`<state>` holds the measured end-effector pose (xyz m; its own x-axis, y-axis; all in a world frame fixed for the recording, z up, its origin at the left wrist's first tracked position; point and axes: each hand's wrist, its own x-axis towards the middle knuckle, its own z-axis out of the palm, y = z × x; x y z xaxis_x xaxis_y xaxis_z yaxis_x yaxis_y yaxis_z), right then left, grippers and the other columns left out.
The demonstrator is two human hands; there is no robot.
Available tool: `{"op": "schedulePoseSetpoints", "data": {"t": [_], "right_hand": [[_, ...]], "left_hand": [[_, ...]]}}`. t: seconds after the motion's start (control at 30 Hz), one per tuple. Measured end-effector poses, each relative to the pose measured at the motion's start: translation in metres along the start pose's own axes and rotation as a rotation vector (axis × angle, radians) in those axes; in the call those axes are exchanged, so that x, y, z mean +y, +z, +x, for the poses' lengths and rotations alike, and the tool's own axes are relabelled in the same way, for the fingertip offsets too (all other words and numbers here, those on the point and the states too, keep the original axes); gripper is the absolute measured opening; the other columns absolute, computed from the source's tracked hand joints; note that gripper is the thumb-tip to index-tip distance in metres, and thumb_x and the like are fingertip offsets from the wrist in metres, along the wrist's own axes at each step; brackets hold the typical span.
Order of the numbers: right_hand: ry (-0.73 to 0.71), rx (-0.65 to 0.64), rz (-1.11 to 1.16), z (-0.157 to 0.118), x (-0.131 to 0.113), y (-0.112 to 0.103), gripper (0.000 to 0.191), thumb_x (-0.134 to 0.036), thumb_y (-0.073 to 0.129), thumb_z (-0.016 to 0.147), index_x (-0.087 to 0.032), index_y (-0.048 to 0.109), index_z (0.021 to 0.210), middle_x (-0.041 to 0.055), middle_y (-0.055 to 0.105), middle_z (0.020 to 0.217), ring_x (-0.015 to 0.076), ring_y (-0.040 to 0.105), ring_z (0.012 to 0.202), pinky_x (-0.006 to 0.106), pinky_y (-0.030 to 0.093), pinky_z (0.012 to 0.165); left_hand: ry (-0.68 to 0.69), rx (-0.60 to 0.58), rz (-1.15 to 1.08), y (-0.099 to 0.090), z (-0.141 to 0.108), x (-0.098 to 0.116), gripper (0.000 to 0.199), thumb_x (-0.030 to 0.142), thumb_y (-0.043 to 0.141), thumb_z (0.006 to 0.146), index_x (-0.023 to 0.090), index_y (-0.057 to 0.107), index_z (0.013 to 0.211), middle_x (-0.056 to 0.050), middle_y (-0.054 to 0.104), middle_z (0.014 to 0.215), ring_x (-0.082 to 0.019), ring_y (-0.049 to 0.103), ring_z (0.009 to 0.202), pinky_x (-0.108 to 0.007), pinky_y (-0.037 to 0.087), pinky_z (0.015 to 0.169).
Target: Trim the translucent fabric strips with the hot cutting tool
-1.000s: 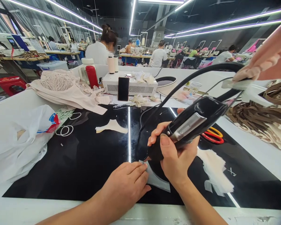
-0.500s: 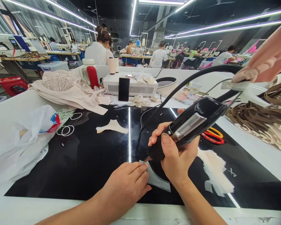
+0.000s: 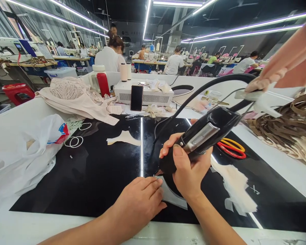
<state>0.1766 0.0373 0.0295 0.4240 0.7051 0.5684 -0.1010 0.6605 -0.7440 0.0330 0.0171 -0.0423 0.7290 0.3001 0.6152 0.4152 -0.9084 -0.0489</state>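
My right hand (image 3: 190,173) is wrapped round a black corded hand tool (image 3: 206,131) with a silver panel, held tilted with its lower end toward the mat. A thick black cable (image 3: 211,83) arches from its upper end. My left hand (image 3: 142,194), fingers together and curled, presses a curved pale grey fabric piece (image 3: 175,197) onto the black mat (image 3: 91,183). The tool's narrow tip comes down beside my left fingertips at the fabric's upper end. Whether it touches the cloth is hard to make out.
A small cream fabric piece (image 3: 123,137) lies left of centre. Right of my hands are stacked cream pieces (image 3: 241,190) and red and yellow-handled scissors (image 3: 231,148). A phone (image 3: 137,98) leans on a white vented box (image 3: 153,97). A plastic bag (image 3: 28,153) lies left.
The tool and my right hand have shifted slightly left and down, tip still by my left fingertips. My left hand stays on the fabric. The whole view has moved a little.
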Motion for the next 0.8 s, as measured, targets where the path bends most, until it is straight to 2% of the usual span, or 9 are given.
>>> {"op": "schedulePoseSetpoints", "data": {"t": [0.2,0.33,0.43,0.57,0.8], "right_hand": [[-0.010,0.003,0.017,0.004,-0.013,-0.011,0.042,-0.031,0.082,0.086,-0.030,0.051,0.115,-0.0063,0.070,0.084,0.0128,0.065,0.058,0.029,0.058,0.054],[-0.024,0.011,-0.034,0.001,-0.024,-0.027,0.036,-0.033,0.082,0.088,-0.029,0.053,0.109,-0.0053,0.069,0.087,0.0122,0.065,0.058,0.029,0.057,0.053],[-0.018,-0.011,-0.079,-0.007,-0.032,-0.038,0.037,-0.033,0.080,0.090,-0.031,0.056,0.119,-0.0047,0.067,0.088,0.0127,0.065,0.060,0.029,0.057,0.053],[0.019,-0.034,-0.075,-0.018,-0.046,-0.051,0.055,-0.034,0.080,0.090,-0.034,0.053,0.138,-0.0038,0.066,0.087,0.0147,0.064,0.060,0.032,0.057,0.054],[-0.023,-0.010,-0.057,-0.022,-0.062,-0.063,0.057,-0.033,0.083,0.087,-0.033,0.058,0.138,-0.0015,0.067,0.084,0.0165,0.062,0.059,0.033,0.055,0.050]], "left_hand": [[-0.004,-0.048,-0.057,-0.003,-0.003,-0.001,0.037,0.035,0.038,0.115,0.014,0.068,0.110,-0.005,0.078,0.118,-0.019,0.074,0.108,-0.033,0.060,0.086],[0.003,-0.078,-0.083,-0.005,-0.003,-0.002,0.033,0.032,0.040,0.114,0.015,0.068,0.112,-0.007,0.077,0.120,-0.020,0.073,0.109,-0.035,0.060,0.085],[0.002,-0.075,-0.094,-0.006,-0.002,-0.003,0.033,0.032,0.039,0.114,0.015,0.068,0.113,-0.006,0.077,0.119,-0.020,0.073,0.108,-0.035,0.061,0.087],[0.019,-0.090,-0.089,-0.010,-0.001,-0.005,0.032,0.030,0.040,0.113,0.015,0.069,0.114,-0.007,0.077,0.120,-0.021,0.073,0.109,-0.036,0.062,0.087],[0.032,-0.134,-0.085,-0.015,0.003,-0.006,0.031,0.029,0.041,0.113,0.015,0.069,0.115,-0.007,0.076,0.123,-0.023,0.074,0.109,-0.038,0.062,0.085]]}}
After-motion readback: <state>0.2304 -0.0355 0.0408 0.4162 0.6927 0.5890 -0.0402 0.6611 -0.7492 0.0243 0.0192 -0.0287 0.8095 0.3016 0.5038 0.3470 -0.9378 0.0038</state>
